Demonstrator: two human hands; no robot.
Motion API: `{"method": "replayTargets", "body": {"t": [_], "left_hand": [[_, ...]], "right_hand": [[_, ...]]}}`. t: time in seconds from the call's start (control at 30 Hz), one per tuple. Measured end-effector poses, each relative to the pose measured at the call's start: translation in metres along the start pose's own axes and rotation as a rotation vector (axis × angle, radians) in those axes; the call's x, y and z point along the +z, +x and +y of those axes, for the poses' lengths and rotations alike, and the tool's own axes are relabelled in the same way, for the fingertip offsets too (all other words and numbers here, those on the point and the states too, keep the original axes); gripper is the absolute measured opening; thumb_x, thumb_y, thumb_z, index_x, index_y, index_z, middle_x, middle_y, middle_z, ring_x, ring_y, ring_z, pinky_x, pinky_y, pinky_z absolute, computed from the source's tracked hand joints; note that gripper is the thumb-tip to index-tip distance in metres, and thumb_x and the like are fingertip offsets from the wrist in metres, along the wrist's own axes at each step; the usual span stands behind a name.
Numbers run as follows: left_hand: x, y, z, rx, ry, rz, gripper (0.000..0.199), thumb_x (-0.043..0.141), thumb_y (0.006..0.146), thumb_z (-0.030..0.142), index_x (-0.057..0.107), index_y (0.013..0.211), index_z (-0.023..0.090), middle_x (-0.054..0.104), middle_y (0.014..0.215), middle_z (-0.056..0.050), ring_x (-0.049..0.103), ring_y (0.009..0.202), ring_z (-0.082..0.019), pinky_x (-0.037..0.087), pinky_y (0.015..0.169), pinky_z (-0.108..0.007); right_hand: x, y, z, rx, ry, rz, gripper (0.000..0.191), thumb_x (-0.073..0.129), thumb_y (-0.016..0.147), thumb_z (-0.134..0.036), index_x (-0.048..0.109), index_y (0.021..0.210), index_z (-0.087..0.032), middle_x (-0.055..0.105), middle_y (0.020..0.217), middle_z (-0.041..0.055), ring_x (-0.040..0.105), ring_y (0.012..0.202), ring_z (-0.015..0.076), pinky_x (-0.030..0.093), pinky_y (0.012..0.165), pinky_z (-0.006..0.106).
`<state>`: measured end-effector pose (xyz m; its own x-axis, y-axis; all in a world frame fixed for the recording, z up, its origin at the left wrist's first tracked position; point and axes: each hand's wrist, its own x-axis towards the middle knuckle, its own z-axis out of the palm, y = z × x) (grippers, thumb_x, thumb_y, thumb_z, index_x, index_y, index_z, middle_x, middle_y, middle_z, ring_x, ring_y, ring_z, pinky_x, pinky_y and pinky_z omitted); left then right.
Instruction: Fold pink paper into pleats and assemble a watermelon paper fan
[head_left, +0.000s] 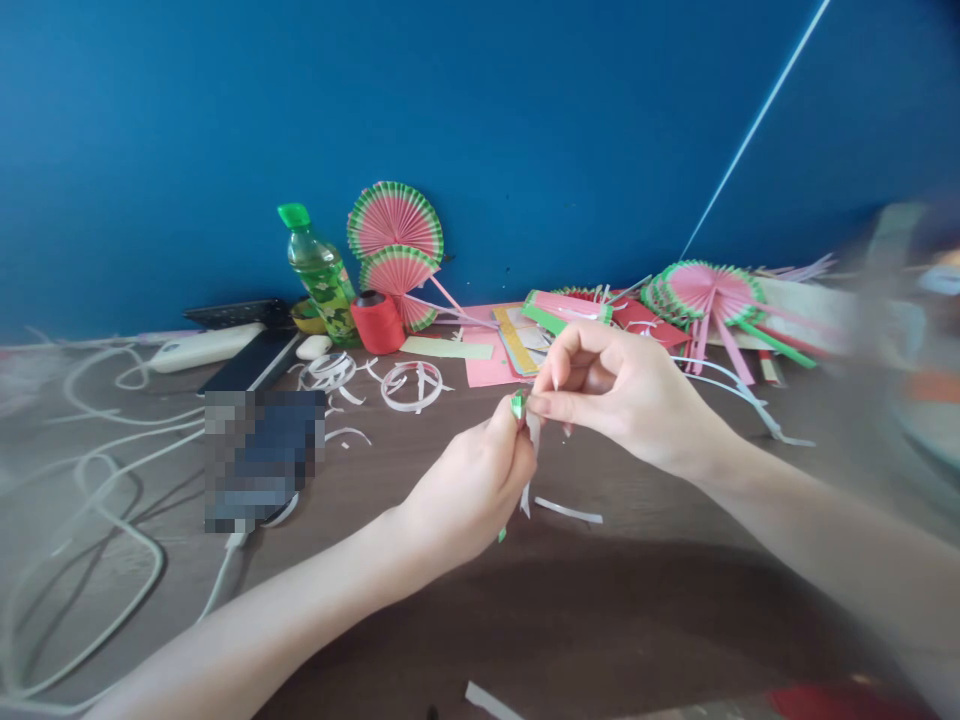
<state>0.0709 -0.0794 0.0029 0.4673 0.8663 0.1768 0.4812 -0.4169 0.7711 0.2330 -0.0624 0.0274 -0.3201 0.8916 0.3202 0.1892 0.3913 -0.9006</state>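
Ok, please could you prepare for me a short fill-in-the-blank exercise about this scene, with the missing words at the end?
1. The left hand grips folded paper whose visible edge is mainly ____.
2. The spool, apart from its dark top, is ____.
3. In the picture, the bottle stands to the ____ of the spool.
4. The wall behind the desk is ____.

Missing words: green; red; left; blue.
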Motion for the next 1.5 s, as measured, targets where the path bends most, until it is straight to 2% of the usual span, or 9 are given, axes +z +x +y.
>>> {"method": "replayTargets", "body": {"t": [0.2,0.5,0.7,0.9,1.2,1.37,1.5], "left_hand": [[0.0007,-0.0006,-0.0006,0.019,0.028,0.028,0.016,0.035,0.083,0.014,0.034,0.07,0.022,0.04,0.053,0.005,0.032,0.044,-0.01,0.024,0.046,-0.024],[0.0001,-0.0011,-0.0002,-0.006,0.095,-0.055,0.009,0.031,0.084,0.015,0.036,0.079,0.02,0.043,0.059,0.004,0.038,0.049,-0.011,0.032,0.049,-0.023],[-0.0008,-0.0008,0.0024,-0.079,-0.029,-0.061,0.009,0.031,0.086,0.018,0.039,0.081,0.02,0.049,0.063,0.003,0.044,0.055,-0.011,0.037,0.053,-0.024],[-0.0016,-0.0029,0.0038,-0.077,-0.346,-0.108,0.015,0.028,0.09,0.022,0.041,0.084,0.02,0.055,0.063,0.004,0.053,0.058,-0.009,0.043,0.061,-0.021],[-0.0013,-0.0016,0.0005,-0.18,-0.653,-0.158,0.017,0.031,0.09,0.031,0.042,0.084,0.02,0.05,0.064,0.004,0.054,0.057,-0.008,0.045,0.058,-0.02],[-0.0009,0.0002,0.0,-0.186,-0.65,-0.125,0.016,0.031,0.089,0.026,0.044,0.083,0.019,0.049,0.064,0.005,0.053,0.055,-0.007,0.044,0.055,-0.019],[-0.0005,0.0025,-0.0009,-0.166,-0.597,-0.095,0.021,0.032,0.09,0.031,0.04,0.075,0.019,0.044,0.06,0.006,0.052,0.051,-0.007,0.044,0.052,-0.019]], "right_hand": [[0.0013,-0.001,-0.0027,0.009,0.017,0.004,0.027,0.07,0.069,-0.029,0.046,0.07,-0.019,0.058,0.066,-0.002,0.056,0.054,0.0093,0.047,0.051,0.024],[0.0032,-0.0019,-0.001,-0.046,0.09,0.017,0.029,0.073,0.067,-0.026,0.045,0.071,-0.019,0.056,0.072,-0.0032,0.058,0.055,0.0084,0.05,0.052,0.024],[0.0037,-0.0011,0.0007,-0.051,0.085,0.038,0.029,0.073,0.067,-0.028,0.046,0.07,-0.019,0.056,0.072,-0.0027,0.058,0.058,0.0086,0.051,0.054,0.024],[0.0021,0.0008,0.0031,-0.009,0.131,0.01,0.028,0.073,0.067,-0.031,0.049,0.072,-0.018,0.057,0.071,-0.0015,0.062,0.064,0.0129,0.054,0.057,0.027],[-0.0004,0.0017,-0.0032,0.019,0.167,-0.009,0.01,0.061,0.077,-0.015,0.051,0.077,-0.016,0.06,0.074,-0.0002,0.064,0.062,0.0117,0.054,0.06,0.027],[-0.001,0.0029,-0.0009,0.033,0.191,-0.018,0.01,0.06,0.076,-0.012,0.051,0.077,-0.016,0.059,0.076,-0.0002,0.063,0.063,0.0108,0.053,0.06,0.026],[-0.0021,0.0036,0.0025,0.023,0.224,-0.017,0.011,0.062,0.075,-0.012,0.052,0.077,-0.016,0.058,0.076,-0.0012,0.062,0.061,0.0091,0.052,0.058,0.024]]}}
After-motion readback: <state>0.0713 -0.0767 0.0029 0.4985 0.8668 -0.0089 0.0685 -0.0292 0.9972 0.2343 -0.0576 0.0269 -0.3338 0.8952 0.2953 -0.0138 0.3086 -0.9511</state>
